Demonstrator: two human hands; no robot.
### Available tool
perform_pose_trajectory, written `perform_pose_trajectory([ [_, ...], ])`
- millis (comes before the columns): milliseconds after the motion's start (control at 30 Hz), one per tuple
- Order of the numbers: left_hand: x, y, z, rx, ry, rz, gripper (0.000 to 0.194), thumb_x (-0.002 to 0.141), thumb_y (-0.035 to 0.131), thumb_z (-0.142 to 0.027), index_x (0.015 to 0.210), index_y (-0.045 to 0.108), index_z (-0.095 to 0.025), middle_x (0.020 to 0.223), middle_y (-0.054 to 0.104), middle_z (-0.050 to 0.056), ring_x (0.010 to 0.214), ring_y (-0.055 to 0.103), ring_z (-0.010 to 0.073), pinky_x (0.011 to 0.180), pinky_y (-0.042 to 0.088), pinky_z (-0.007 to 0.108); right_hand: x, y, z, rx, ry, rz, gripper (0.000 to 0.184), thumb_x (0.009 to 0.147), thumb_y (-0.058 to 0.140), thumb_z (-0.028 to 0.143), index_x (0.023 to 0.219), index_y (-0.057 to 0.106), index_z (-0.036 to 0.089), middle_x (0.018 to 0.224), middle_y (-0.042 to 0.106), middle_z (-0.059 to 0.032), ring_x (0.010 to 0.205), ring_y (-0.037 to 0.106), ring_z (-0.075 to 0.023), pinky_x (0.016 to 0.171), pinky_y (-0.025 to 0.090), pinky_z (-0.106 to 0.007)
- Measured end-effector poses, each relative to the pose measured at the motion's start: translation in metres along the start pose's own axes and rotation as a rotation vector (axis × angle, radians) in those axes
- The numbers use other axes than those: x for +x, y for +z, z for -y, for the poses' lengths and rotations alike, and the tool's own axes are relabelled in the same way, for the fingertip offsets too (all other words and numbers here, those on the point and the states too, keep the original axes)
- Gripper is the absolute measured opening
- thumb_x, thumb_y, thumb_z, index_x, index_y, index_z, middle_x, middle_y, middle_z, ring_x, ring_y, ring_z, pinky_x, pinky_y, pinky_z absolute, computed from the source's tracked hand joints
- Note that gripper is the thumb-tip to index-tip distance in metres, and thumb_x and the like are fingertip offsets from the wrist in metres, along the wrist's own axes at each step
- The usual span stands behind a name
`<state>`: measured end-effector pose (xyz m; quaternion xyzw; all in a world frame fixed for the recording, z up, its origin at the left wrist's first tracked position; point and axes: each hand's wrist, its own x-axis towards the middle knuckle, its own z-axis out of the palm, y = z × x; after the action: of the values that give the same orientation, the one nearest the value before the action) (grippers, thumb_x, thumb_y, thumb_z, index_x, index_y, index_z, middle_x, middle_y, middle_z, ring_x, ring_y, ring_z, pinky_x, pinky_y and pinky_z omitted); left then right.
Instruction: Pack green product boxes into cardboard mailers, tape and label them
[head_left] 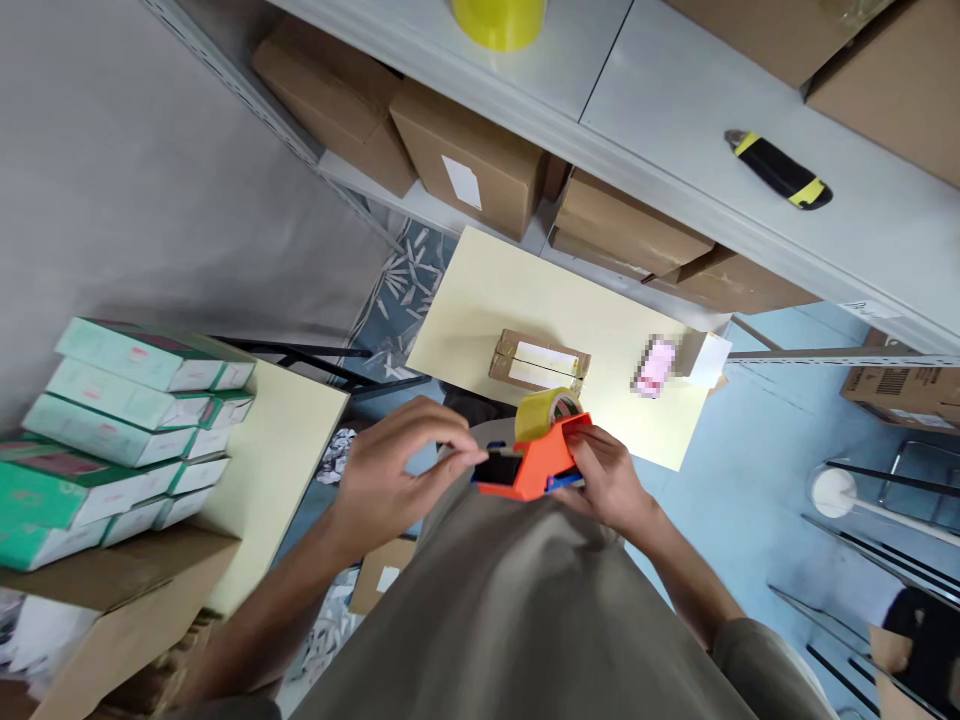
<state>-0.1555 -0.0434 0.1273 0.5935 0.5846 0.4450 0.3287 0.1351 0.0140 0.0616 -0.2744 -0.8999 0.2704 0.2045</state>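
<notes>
My right hand grips an orange tape dispenser in front of my body. A roll of yellow tape is mounted on it, on the side toward the table. At the dispenser's dark left end is my left hand, thumb and forefinger drawn together in a pinch. What lies between those fingertips is too small to make out. Just beyond the dispenser, a small taped cardboard box with a white label rests on the pale yellow table.
A blurred pink item and a white box sit at the table's right end. Above runs a grey shelf bearing a utility knife and a yellow tape roll. Green-and-white boxes are stacked at left.
</notes>
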Motion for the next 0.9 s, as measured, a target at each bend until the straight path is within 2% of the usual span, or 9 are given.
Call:
perform_pose_trajectory([
  [100,0.006,0.008,0.052,-0.129,-0.338,-0.174,0.017,0.094,0.082,-0.038,0.087,0.076,-0.024,0.086,0.077,0.002,0.079,0.071,0.0185,0.076,0.059,0.032,0.004,-0.01,-0.022,-0.026,0.222,0.244,0.056,0.108,0.058,0.069,0.137,0.061,0.021,0.09,0.078,-0.009,0.073,0.073,-0.0288,0.066,0.055,-0.037],
  [167,0.017,0.014,0.094,-0.252,-0.521,-0.281,0.026,0.085,0.089,-0.044,0.087,0.077,-0.021,0.083,0.076,0.003,0.076,0.069,0.0178,0.075,0.057,0.031,0.012,-0.02,-0.042,-0.041,0.367,0.397,0.059,0.108,0.054,0.071,0.138,0.063,0.021,0.086,0.078,-0.0081,0.068,0.073,-0.0281,0.062,0.05,-0.035],
  [233,0.03,0.024,0.135,-0.41,-0.658,-0.309,0.038,0.07,0.097,-0.048,0.082,0.076,-0.018,0.075,0.072,0.002,0.069,0.064,0.0152,0.071,0.055,0.03,0.025,-0.028,-0.062,-0.042,0.484,0.51,0.06,0.108,0.053,0.072,0.137,0.066,0.021,0.083,0.078,-0.0072,0.067,0.072,-0.0278,0.063,0.047,-0.034],
  [300,0.043,0.038,0.168,-0.566,-0.768,-0.337,0.045,0.061,0.1,-0.049,0.078,0.074,-0.017,0.072,0.068,0.001,0.066,0.06,0.0123,0.069,0.052,0.028,0.042,-0.033,-0.08,-0.036,0.552,0.581,0.059,0.107,0.053,0.075,0.127,0.07,0.021,0.08,0.076,-0.0066,0.066,0.07,-0.0268,0.064,0.044,-0.034],
  [400,0.054,0.059,0.2,-0.694,-0.845,-0.371,0.047,0.056,0.102,-0.047,0.076,0.072,-0.016,0.071,0.067,0.0,0.067,0.058,0.0102,0.07,0.05,0.026,0.07,-0.032,-0.104,0.028,0.587,0.652,0.062,0.105,0.051,0.079,0.11,0.072,0.021,0.083,0.076,-0.0067,0.071,0.069,-0.0247,0.065,0.042,-0.033],
  [467,0.056,0.07,0.214,-0.713,-0.885,-0.37,0.046,0.057,0.102,-0.045,0.075,0.072,-0.016,0.068,0.066,0.0,0.066,0.057,0.0096,0.07,0.049,0.026,0.083,-0.026,-0.117,0.099,0.608,0.709,0.064,0.104,0.05,0.082,0.105,0.071,0.021,0.087,0.077,-0.0067,0.075,0.07,-0.0234,0.066,0.044,-0.033],
  [600,0.052,0.082,0.244,-0.7,-0.927,-0.349,0.044,0.061,0.101,-0.046,0.076,0.073,-0.015,0.065,0.064,-0.002,0.064,0.055,0.0091,0.069,0.048,0.026,0.096,-0.009,-0.139,0.163,0.688,0.785,0.067,0.097,0.056,0.085,0.096,0.069,0.019,0.087,0.076,-0.0079,0.077,0.07,-0.0216,0.067,0.045,-0.032],
  [800,0.045,0.095,0.291,-0.638,-0.943,-0.323,0.05,0.056,0.1,-0.053,0.079,0.076,-0.016,0.069,0.067,-0.001,0.065,0.056,0.0106,0.065,0.046,0.025,0.101,0.003,-0.15,0.168,0.753,0.826,0.065,0.096,0.059,0.082,0.1,0.07,0.018,0.086,0.076,-0.0084,0.074,0.068,-0.0202,0.064,0.046,-0.031],
  [900,0.044,0.113,0.306,-0.59,-0.988,-0.281,0.051,0.057,0.1,-0.054,0.082,0.077,-0.016,0.071,0.067,0.0,0.066,0.056,0.0113,0.062,0.045,0.024,0.105,0.005,-0.148,0.17,0.75,0.848,0.064,0.096,0.06,0.08,0.103,0.072,0.018,0.085,0.075,-0.0079,0.074,0.067,-0.02,0.064,0.044,-0.03],
])
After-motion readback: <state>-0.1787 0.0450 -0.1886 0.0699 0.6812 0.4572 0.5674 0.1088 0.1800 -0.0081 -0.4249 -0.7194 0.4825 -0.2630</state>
